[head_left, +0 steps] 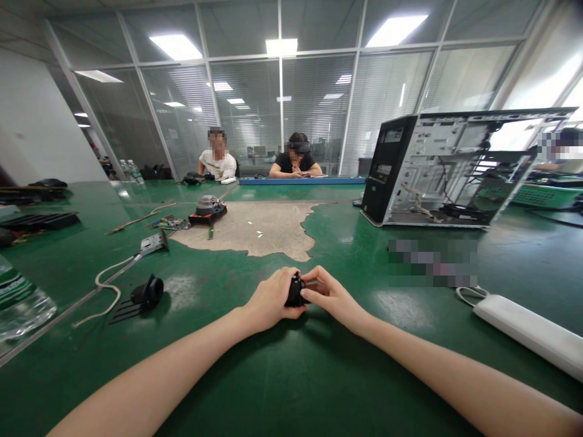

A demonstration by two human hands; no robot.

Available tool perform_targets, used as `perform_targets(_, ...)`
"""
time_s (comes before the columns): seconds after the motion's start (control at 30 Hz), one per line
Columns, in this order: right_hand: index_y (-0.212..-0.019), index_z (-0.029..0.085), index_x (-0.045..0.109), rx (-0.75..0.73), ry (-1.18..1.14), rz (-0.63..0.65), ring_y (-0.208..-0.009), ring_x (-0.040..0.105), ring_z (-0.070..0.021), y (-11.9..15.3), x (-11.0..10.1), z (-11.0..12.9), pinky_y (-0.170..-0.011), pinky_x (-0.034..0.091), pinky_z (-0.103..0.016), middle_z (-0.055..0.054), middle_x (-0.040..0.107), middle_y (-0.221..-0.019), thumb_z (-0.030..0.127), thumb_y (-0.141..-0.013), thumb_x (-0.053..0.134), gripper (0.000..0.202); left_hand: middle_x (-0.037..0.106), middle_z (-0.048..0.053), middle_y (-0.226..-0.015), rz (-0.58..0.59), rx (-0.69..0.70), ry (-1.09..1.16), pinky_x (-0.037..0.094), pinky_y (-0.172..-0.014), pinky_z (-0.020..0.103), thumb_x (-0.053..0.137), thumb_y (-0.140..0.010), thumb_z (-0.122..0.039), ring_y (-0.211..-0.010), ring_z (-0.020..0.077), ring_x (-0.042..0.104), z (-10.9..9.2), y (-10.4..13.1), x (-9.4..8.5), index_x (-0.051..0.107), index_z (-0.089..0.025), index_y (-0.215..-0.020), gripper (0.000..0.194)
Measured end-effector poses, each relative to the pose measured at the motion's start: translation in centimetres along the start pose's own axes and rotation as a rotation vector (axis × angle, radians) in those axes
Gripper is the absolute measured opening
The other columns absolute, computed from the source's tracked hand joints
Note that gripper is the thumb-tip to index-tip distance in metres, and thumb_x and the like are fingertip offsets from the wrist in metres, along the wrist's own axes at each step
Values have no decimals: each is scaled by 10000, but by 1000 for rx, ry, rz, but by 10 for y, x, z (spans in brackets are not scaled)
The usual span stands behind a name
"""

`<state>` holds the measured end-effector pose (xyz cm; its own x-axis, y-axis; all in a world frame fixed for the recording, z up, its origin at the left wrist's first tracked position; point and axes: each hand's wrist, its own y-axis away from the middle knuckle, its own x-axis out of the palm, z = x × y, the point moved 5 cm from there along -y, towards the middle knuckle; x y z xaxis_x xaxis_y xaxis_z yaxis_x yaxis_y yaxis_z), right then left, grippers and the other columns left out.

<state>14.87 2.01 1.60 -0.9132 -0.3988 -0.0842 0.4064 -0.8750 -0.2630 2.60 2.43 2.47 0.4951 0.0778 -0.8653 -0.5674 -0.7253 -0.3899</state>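
Between my hands, just above the green table (291, 388), is a small black plastic part (295, 292); its exact kind does not show. My left hand (271, 297) wraps round it from the left, with the thumb below. From the right, my right hand (330, 297) pinches its side with thumb and fingertips. Another black plastic piece, with a round end and flat prongs (148, 292), lies to the left of my hands. Near it rests a small metal bracket (153, 242) with a pale cable (105, 280).
An open computer case (387, 170) stands at the right behind a white power strip (523, 328). A heatsink with fan (207, 209) sits by a bare tabletop patch (273, 233). A plastic bottle (22, 303) is at left. Two people sit across the table.
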Motion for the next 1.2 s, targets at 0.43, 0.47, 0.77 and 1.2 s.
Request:
perform_targets(0.43,-857,199,475,12,1,9,-853,546,-145,1,1,4,-743,425,-284,10,526,-863,235,-705,608,205,487,64,-1033,8,-1,-11,439,-725,349,615,-639,-330,-922,230,499,0,0,1,311,-205,-1108,573)
perform_targets(0.47,-856,198,478,7,5,2,-835,548,-138,1,0,3,-739,426,-280,12,523,-861,241,-714,599,192,486,63,-1034,6,-1,-9,438,-726,348,617,-635,-331,-922,230,498,0,0,1,312,-207,-1109,577)
perform_targets(0.77,-960,203,482,38,46,-1,-886,536,-161,-1,-1,-1,-784,436,-326,-28,534,-930,285,-711,599,286,488,64,-1040,18,-13,17,432,-744,356,615,-641,-349,-937,232,495,-1,0,-1,317,-209,-1111,574)
perform_targets(1.2,-930,202,485,33,42,-29,-851,544,-149,-2,-2,-5,-757,448,-311,-20,530,-928,284,-714,599,258,488,69,-1036,16,-11,-12,443,-746,364,613,-645,-347,-931,235,498,0,0,0,310,-194,-1114,579)
